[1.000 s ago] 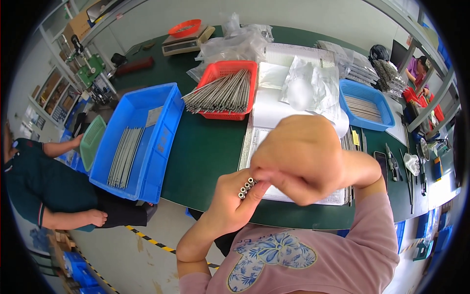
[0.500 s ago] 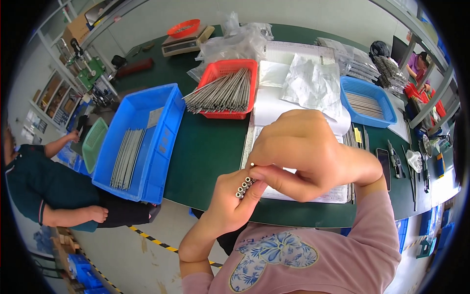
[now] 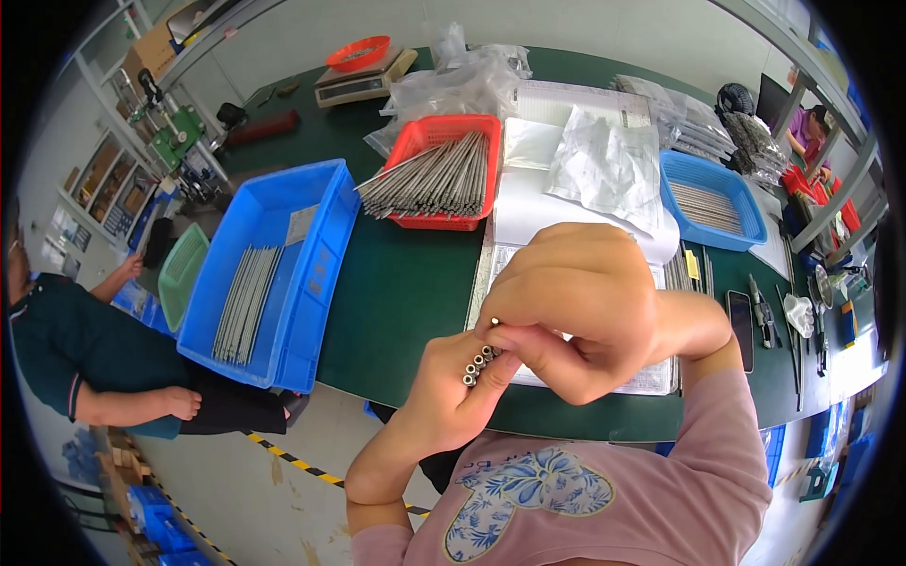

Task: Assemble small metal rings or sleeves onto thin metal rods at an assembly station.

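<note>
Left hand [image 3: 453,391] closed around a small bundle of thin metal rods [image 3: 478,363], about 4 round rod ends poking out of the fist toward 1 o'clock. Right hand [image 3: 580,307] sits on top, just at 1 o'clock of the left, fingers curled shut, thumb and fingertips pinching at the rod ends; touching them. Both hands hover over the near edge of the green table [image 3: 406,292], above a white printed sheet [image 3: 651,377]. Bundle is at picture centre, slightly toward 6 o'clock.

Red tray [image 3: 415,141] at 12 o'clock of the hands, loaded with long grey rods, well apart. Big blue bin [image 3: 321,274] at 9 o'clock with a flat layer of rods inside. Smaller blue tray [image 3: 746,212] at 2 o'clock, also rods. Clear plastic bags [image 3: 609,165] between the red tray and the small blue tray. Black phone [image 3: 740,316] at 3 o'clock. Another person in a dark shirt [image 3: 66,349] at far 9 o'clock, off the table.
</note>
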The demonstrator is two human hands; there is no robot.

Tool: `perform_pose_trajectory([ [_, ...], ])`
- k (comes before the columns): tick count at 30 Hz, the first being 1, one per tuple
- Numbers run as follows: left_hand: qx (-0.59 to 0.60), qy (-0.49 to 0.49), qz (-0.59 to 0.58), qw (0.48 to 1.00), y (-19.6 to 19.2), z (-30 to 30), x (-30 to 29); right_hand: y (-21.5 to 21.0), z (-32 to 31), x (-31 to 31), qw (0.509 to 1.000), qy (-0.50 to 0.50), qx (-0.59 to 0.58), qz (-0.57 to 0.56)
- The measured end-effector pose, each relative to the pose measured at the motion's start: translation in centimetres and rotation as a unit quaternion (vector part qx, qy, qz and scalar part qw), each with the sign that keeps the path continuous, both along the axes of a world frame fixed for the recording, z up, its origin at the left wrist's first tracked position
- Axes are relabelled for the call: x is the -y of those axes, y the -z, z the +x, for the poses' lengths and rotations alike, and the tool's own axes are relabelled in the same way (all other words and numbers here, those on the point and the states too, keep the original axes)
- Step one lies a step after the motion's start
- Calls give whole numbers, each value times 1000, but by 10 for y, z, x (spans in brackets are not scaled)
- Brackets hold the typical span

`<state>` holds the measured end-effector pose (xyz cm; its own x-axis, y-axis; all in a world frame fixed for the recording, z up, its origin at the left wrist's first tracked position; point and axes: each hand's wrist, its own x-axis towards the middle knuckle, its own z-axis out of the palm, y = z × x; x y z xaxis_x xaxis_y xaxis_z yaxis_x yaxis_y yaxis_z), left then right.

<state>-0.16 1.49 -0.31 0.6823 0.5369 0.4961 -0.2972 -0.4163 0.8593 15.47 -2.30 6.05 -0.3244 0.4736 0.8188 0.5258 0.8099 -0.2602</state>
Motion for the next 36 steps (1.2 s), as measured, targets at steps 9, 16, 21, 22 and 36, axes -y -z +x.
perform_pose_trajectory([
  [9, -10, 14, 8, 1000, 4, -1, -4, -6, -4, -4, 995, -61, -40, -71],
  [16, -63, 28, -33, 997, -8, -4, -1, 2, -1, -3, 982, -69, -112, -135],
  [21, -98, 43, -27, 994, -9, -5, -3, -1, 2, -3, 986, -66, -88, -127],
  [22, -86, 36, -31, 995, -8, -4, -3, -1, 3, -3, 986, -65, -84, -129],
  [36, -85, 23, -20, 996, -2, -3, -4, -2, 1, -5, 994, -37, -73, -73],
])
